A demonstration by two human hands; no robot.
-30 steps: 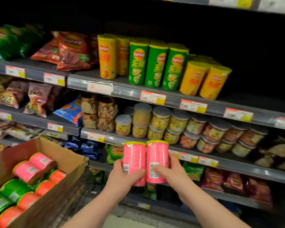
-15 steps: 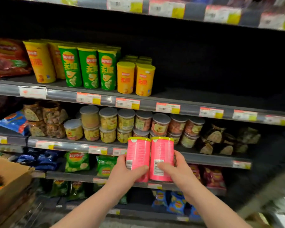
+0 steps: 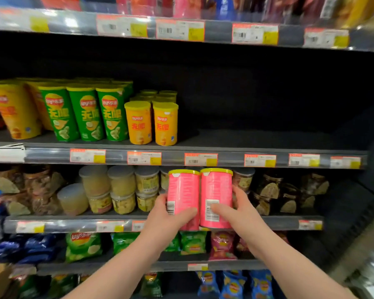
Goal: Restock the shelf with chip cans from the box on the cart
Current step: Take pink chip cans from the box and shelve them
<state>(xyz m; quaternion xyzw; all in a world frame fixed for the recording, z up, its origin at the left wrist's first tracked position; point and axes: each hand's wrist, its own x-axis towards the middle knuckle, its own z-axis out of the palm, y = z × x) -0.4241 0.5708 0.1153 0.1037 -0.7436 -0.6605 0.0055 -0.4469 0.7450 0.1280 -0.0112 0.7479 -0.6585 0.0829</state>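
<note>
free room on the right
shelf bare right of the orange cans; green cans crowd its left, an upper rail overhead.

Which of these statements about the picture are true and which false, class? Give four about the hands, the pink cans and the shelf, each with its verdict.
1. The left hand grips the left pink can and the right hand grips the right pink can, both upright. True.
2. Both pink cans stand on the chip-can shelf. False: they are held in the air below that shelf, in front of the jars.
3. The orange cans stand right of the green cans. True.
4. The pink cans have green lids. False: their lids are yellow.
</note>
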